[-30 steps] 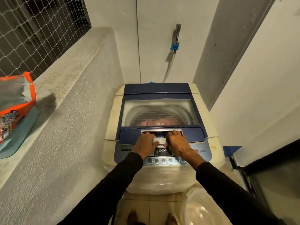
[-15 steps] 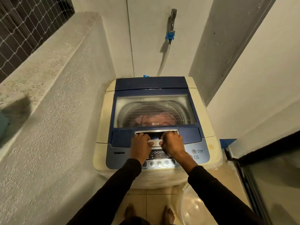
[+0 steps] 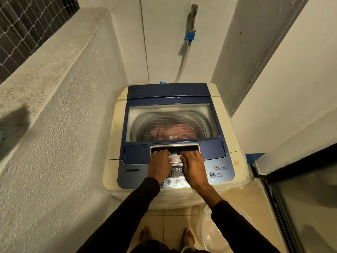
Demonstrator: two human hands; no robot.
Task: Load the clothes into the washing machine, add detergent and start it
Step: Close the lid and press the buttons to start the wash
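A top-loading washing machine (image 3: 226, 136) with a blue lid stands in front of me, its lid (image 3: 169, 92) lying flat. Through the lid's window I see reddish clothes (image 3: 169, 131) in the drum. My left hand (image 3: 159, 164) and my right hand (image 3: 193, 166) rest side by side on the silver lid handle (image 3: 174, 158), fingers curled into the handle recess. The hands cover most of the control panel; the power button (image 3: 216, 168) and start/pause button (image 3: 212, 175) show to the right. No detergent is in view.
A rough concrete ledge (image 3: 45, 73) runs along the left, with netting above it. A tap with a blue hose fitting (image 3: 190, 36) is on the back wall. A clear plastic basin (image 3: 217, 232) sits on the tiled floor by my feet. A dark-framed glass door (image 3: 291, 198) is at right.
The view has shifted right and closer, so the orange bag on the ledge has left the frame. Both hands stay on the lid handle and the lid stays flat.
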